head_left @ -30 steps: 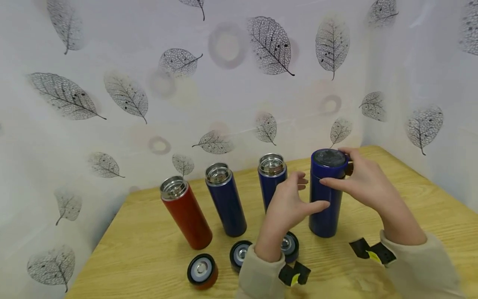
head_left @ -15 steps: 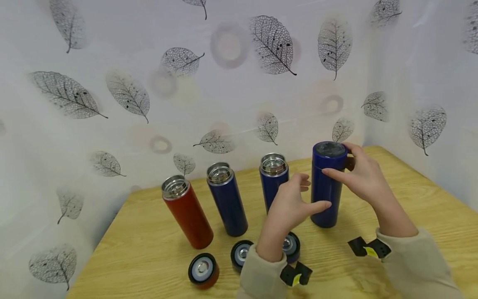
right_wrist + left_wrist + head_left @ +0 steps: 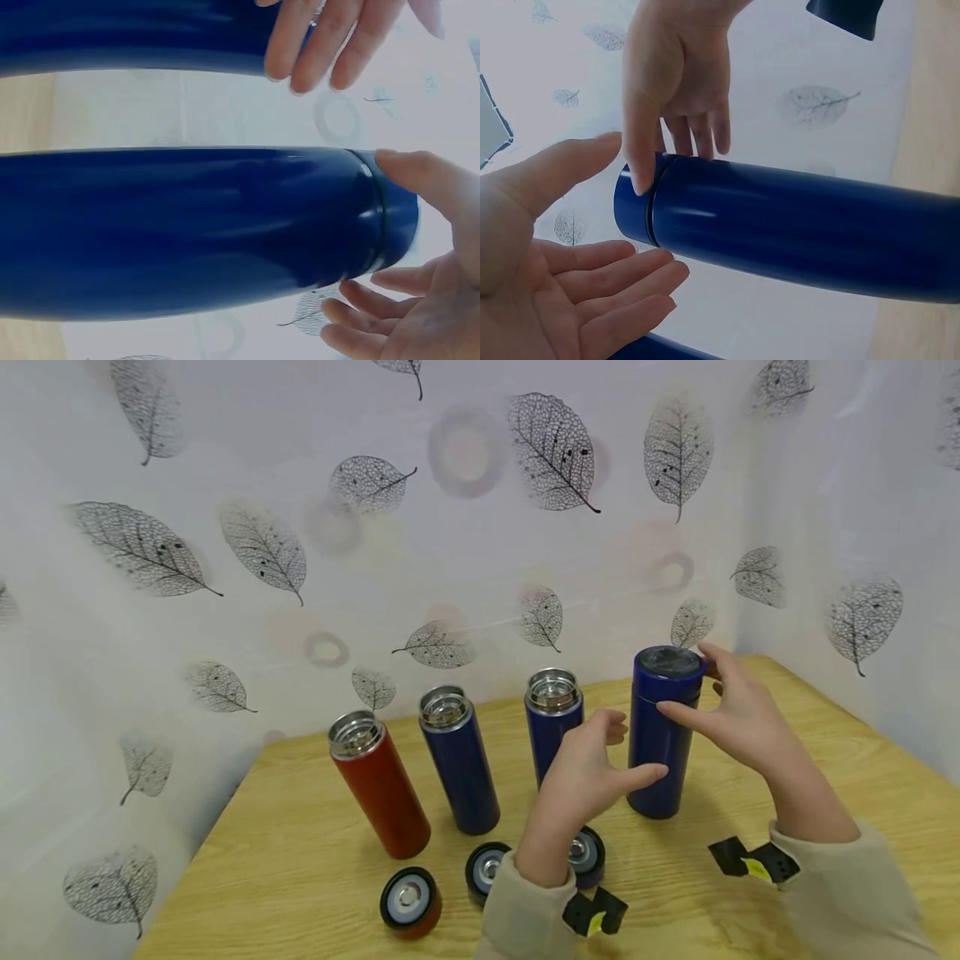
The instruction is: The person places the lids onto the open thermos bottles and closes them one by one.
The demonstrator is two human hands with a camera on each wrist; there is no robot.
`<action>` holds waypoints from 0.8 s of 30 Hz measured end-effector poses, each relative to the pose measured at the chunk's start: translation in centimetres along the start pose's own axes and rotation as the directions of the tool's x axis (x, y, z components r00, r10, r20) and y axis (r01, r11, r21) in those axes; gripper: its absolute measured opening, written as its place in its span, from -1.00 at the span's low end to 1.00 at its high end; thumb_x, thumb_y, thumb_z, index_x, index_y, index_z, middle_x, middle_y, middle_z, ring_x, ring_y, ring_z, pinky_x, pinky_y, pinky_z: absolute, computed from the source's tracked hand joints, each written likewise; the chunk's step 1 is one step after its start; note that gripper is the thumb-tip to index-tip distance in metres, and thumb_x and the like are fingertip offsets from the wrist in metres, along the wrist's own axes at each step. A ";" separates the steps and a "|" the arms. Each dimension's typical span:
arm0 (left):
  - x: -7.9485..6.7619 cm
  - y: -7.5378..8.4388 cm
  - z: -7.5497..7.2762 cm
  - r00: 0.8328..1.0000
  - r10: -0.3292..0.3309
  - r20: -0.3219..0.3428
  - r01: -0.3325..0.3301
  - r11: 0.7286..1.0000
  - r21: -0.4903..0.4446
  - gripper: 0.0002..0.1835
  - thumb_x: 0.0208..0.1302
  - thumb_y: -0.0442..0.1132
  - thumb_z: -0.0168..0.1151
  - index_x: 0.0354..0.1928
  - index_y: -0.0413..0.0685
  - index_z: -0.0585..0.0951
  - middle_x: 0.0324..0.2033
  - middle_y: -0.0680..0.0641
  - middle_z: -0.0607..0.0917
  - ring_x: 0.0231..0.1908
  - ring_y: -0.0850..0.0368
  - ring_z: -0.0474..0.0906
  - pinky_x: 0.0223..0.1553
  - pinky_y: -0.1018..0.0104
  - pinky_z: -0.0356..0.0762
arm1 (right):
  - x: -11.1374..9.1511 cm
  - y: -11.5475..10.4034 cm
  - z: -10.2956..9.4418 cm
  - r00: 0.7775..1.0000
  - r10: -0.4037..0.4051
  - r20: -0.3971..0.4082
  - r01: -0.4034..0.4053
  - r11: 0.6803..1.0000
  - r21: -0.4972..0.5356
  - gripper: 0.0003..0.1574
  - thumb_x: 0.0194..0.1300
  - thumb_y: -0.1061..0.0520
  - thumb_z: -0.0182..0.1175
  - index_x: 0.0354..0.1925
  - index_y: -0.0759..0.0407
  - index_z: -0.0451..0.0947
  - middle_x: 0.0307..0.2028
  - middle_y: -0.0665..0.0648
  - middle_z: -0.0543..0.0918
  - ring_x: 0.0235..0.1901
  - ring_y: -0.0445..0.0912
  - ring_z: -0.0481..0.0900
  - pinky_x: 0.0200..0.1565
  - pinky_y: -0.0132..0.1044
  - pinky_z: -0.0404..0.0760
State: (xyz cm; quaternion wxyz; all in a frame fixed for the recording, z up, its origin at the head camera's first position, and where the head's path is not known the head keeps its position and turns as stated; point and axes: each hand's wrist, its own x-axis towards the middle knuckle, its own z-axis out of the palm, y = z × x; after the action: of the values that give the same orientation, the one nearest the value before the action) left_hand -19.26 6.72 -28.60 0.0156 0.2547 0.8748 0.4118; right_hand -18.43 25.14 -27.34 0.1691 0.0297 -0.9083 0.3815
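A capped blue thermos [image 3: 658, 760] stands upright on the right of the table. Beside its cap [image 3: 645, 683] is my right hand [image 3: 738, 718], thumb against the cap's near side. The fingers are spread widely on the far side; in the right wrist view their tips lie at the thermos's edge, contact hard to tell. My left hand [image 3: 581, 772] hovers to the left of it, thumb and fingers apart, holding nothing. Partly behind that hand stands an uncapped blue thermos [image 3: 551, 727]. Another uncapped blue thermos [image 3: 465, 777] and an uncapped red thermos [image 3: 386, 802] stand further left.
In front of the uncapped thermoses lie a red-sided lid [image 3: 411, 906], a dark lid [image 3: 480, 868] and another dark lid [image 3: 587, 856], partly hidden by the left forearm. A leaf-printed curtain [image 3: 480, 560] hangs behind the wooden table [image 3: 285, 860].
The capped thermos first shifted away from me with my right hand on it, then stayed about there. My right fingers have since loosened from its cap. The left hand has barely moved.
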 end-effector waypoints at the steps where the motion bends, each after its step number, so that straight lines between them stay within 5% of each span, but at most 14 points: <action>1: 0.0 0.0 0.0 1.000 0.005 -0.002 -0.005 1.000 -0.001 -0.31 -0.07 0.05 0.34 0.11 -0.04 0.37 -0.02 0.05 0.52 -0.05 0.27 0.44 -0.13 0.33 0.44 | -0.1 -0.1 -0.1 1.000 -0.008 -0.006 0.008 1.000 0.002 0.17 0.11 -0.13 0.19 0.33 0.34 -0.30 0.16 0.54 0.08 0.10 0.40 0.09 -0.01 0.26 0.16; 11: -0.9 -0.2 -0.7 0.991 0.105 -0.082 -0.104 0.994 0.014 -0.40 -0.02 0.00 0.32 0.08 -0.05 0.42 -0.02 0.06 0.52 -0.01 0.30 0.40 -0.06 0.37 0.39 | -2.4 -1.8 -1.6 0.976 -0.212 -0.048 0.215 0.973 0.080 -0.03 0.17 0.14 0.18 0.35 0.20 -0.18 0.17 0.48 0.12 0.15 0.36 0.04 0.11 0.18 -0.01; 24: -3.0 -2.4 -2.7 0.976 0.207 -0.067 -0.187 0.956 0.226 -0.39 0.09 0.11 0.17 0.11 -0.11 0.40 0.00 -0.01 0.48 -0.01 0.20 0.40 -0.06 0.35 0.39 | -3.6 -4.8 1.1 0.914 -0.407 0.007 0.407 0.914 0.001 -0.26 0.09 0.13 0.25 0.20 0.23 0.20 0.09 0.26 0.32 0.07 0.21 0.26 -0.11 0.21 0.27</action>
State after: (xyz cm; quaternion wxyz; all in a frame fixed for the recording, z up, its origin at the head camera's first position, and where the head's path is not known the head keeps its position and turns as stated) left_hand -18.40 2.13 -29.12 -0.0930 0.3219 0.8848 0.3239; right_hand -14.51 20.71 -26.00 0.2415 0.2191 -0.8830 0.3375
